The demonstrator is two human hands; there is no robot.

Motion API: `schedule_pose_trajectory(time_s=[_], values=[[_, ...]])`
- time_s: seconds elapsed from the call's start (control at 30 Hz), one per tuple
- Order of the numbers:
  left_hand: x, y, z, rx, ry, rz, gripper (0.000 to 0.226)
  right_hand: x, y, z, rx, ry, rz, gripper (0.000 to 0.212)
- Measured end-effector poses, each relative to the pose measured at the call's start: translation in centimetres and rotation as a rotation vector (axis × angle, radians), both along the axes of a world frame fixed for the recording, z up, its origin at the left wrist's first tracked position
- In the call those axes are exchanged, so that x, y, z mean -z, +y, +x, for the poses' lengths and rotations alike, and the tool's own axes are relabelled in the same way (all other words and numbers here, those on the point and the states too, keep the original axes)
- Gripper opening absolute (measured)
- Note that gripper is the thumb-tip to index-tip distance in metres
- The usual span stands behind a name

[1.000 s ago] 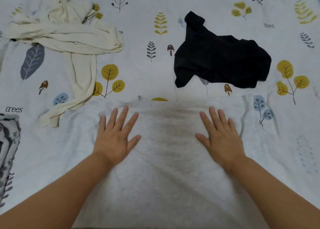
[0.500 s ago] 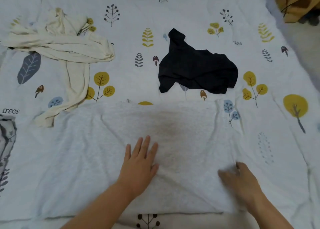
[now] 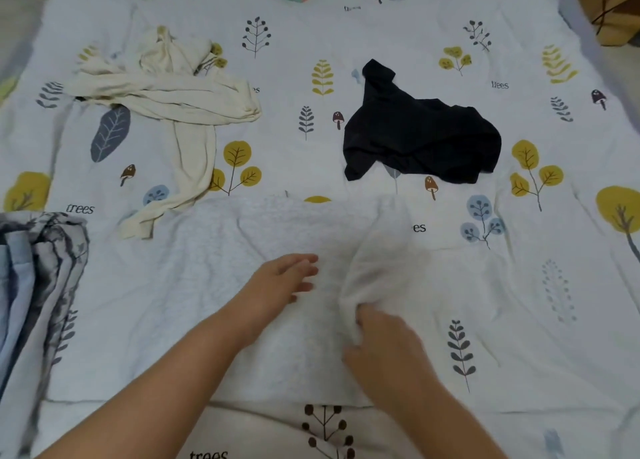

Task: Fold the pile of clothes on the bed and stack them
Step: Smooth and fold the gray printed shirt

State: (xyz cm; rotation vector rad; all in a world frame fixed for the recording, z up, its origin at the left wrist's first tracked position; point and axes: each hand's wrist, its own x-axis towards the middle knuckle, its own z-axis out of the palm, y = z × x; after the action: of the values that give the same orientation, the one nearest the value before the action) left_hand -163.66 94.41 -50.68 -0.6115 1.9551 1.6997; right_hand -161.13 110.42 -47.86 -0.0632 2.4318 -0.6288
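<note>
One white top (image 3: 277, 268) lies near the bed's (image 3: 519, 285) front edge, half folded: right hand (image 3: 388, 351) pinches its side, left hand (image 3: 280, 282) rests flat on it; cream top (image 3: 173, 91) and black top (image 3: 422, 139) wait behind, unfolded

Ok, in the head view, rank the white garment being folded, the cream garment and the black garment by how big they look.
1. White garment, spread out nearest the camera, which inflates it.
2. Cream garment, strung out in long strips.
3. Black garment, crumpled.
The cream and black garments look close in area; bunching hides their true sizes.
</note>
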Motion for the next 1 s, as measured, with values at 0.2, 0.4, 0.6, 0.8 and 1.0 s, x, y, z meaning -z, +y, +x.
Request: schedule_pose_trajectory(time_s=[0.2, 0.4, 0.6, 0.8, 1.0], values=[[1.3, -0.3, 0.7, 0.105, 0.031, -0.262, 0.037, 2.7, -4.7, 4.2, -0.273, 0.239, 0.248, 0.059], [4.2, 4.3, -0.9, 0.651, 0.396, -0.856, 0.066, 4.6, -1.5, 7.1, -0.204, 0.309, 0.202, 0.086], [6.3, 5.6, -3.4, 0.455, 0.303, -0.817, 0.04, 6.5, 1.1, 7.6, -0.256, 0.483, 0.155, 0.029], [5.7, 1.3, -4.6, 0.188, 0.206, -0.552, 0.015, 5.5, -0.7, 7.1, -0.152, 0.568, -0.03, 0.028], [1.0, -7.3, -4.1, -0.155, 0.138, -0.05, 0.032, 3.6, -7.3, 7.3, -0.121, 0.844, -0.248, 0.034]])
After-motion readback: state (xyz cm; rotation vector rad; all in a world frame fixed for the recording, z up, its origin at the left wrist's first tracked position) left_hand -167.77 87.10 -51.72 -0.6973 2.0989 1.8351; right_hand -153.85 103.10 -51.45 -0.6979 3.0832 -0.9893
